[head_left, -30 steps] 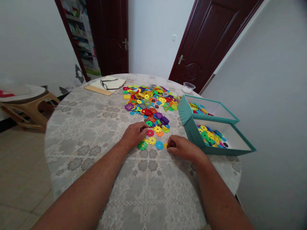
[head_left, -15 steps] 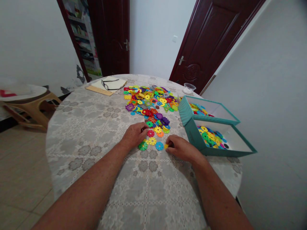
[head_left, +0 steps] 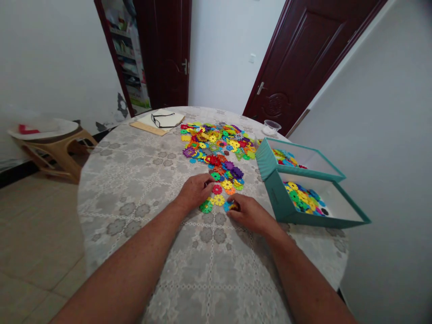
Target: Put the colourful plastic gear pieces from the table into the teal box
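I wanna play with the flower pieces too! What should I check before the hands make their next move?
1. Left hand near the pieces: ok, fingertips close to the red disc.
2. Right hand at the blue disc: ok, partly covering it.
3. Yellow piece gripped firmly by that hand: cannot tell, fingers hide most of it.
4. Pieces in the heap lying singly: not ok, many overlap.
5. Nearer teal box open: ok, pieces inside.
6. Glasses away from the heap: ok, on the paper.

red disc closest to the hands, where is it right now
In the head view, the red disc lies just right of the left hand, with an orange disc on its right and a yellow disc on its near side.
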Demonstrator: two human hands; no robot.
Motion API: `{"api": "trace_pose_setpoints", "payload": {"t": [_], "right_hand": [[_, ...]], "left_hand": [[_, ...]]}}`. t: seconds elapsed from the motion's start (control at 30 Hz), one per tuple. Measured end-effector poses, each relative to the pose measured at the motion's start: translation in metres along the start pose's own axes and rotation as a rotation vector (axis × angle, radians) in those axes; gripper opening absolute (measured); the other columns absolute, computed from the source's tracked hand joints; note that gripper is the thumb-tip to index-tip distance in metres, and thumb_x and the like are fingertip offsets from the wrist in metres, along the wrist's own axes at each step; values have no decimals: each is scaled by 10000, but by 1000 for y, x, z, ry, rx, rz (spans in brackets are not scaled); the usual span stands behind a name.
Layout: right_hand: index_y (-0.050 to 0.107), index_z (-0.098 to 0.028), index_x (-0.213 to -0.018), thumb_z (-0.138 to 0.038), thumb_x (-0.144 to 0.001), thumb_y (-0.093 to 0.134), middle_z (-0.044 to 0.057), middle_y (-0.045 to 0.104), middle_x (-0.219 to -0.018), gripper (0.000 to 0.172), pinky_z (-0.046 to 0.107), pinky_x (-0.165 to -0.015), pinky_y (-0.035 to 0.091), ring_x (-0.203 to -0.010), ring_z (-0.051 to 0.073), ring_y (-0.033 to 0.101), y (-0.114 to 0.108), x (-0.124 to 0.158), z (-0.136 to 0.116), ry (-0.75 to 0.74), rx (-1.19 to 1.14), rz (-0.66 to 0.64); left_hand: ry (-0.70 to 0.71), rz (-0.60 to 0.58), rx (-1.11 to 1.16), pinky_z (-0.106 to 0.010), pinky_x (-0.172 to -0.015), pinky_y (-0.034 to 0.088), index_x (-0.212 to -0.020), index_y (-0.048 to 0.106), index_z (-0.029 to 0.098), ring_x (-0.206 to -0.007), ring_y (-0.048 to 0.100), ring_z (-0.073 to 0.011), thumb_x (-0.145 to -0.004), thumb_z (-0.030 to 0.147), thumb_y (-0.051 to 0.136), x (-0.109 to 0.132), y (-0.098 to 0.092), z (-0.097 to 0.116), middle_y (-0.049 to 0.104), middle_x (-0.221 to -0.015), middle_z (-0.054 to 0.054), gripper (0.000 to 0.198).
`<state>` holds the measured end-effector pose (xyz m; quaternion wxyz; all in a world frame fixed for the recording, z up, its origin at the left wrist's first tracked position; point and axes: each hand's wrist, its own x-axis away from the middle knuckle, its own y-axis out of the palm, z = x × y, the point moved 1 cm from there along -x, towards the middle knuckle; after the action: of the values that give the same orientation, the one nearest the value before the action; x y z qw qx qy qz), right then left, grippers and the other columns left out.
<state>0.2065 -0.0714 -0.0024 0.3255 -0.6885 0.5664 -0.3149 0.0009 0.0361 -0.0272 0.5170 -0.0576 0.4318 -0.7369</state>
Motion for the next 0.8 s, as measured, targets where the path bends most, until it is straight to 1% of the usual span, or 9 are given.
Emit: {"api": "trace_pose_setpoints", "payload": {"t": [0.1, 0.17, 0.23, 0.37, 0.4, 0.53, 0.63, 0.73, 0.8], "right_hand": [[680, -206, -1044, -208, -810, 718, 53, 667, -1051, 237, 291, -825, 434, -950, 201, 603, -1, -1, 0, -35, 46, 40], [662, -200, -936, -205, -806, 712, 44, 641, -1002, 139, 289, -813, 438, -927, 196, 593, -2, -1, 1, -43, 46, 38], [644, -202, -903, -200, -806, 701, 33, 633, -971, 112, 284, -788, 441, -893, 188, 589, -3, -1, 1, -36, 24, 31], [650, -207, -1141, -208, -807, 702, 26, 661, -978, 338, 284, -767, 455, -866, 186, 606, -2, -2, 1, 2, -51, 7], [653, -205, -1158, -212, -811, 699, 29, 664, -975, 350, 286, -766, 456, -862, 187, 608, -1, -2, 1, 7, -48, -3], [661, -195, -994, -224, -793, 707, 50, 659, -1003, 209, 296, -779, 446, -901, 201, 593, -3, -3, 1, -2, 28, 7], [615, -203, -946, -239, -794, 698, 13, 651, -922, 176, 280, -715, 422, -829, 185, 577, -7, -1, -1, -3, 17, -14], [618, -213, -1054, -247, -831, 671, -30, 643, -831, 232, 269, -671, 402, -750, 165, 569, -5, 0, -7, -38, -37, -59], [623, -219, -1185, -250, -862, 654, -26, 662, -840, 326, 273, -693, 419, -761, 171, 586, 0, -3, -11, -75, -46, -32]], "left_hand": [[4, -3, -7, -267, -797, 506, -952, 738, 212, -859, 686, -178, -912, 233, 572, 0, 1, -1, 766, -929, -24, 173], [5, -6, -10, -269, -791, 507, -951, 740, 207, -837, 681, -177, -914, 231, 571, 0, 1, -2, 765, -919, -27, 174], [4, -5, -9, -274, -801, 509, -950, 742, 206, -838, 681, -179, -913, 226, 574, 0, 1, -1, 765, -920, -29, 174], [-8, 5, -4, -282, -832, 511, -955, 751, 210, -868, 684, -186, -905, 210, 579, 0, 1, -1, 769, -930, -30, 179], [-10, 5, -2, -282, -827, 511, -955, 753, 209, -858, 682, -185, -902, 207, 580, -1, 2, -1, 768, -923, -30, 181], [-8, -3, 24, -272, -771, 501, -938, 757, 207, -801, 668, -173, -906, 218, 571, -1, 2, -1, 763, -900, -25, 190], [-7, 1, 34, -265, -751, 494, -935, 758, 207, -790, 662, -168, -912, 228, 564, 0, 3, -2, 758, -890, -22, 196], [-7, 7, 31, -260, -753, 493, -941, 757, 208, -791, 661, -163, -911, 223, 565, 0, 3, -3, 756, -886, -19, 196], [-3, 11, 31, -262, -754, 495, -938, 757, 205, -785, 662, -163, -909, 213, 563, -1, 3, -3, 755, -885, -19, 196]]}}
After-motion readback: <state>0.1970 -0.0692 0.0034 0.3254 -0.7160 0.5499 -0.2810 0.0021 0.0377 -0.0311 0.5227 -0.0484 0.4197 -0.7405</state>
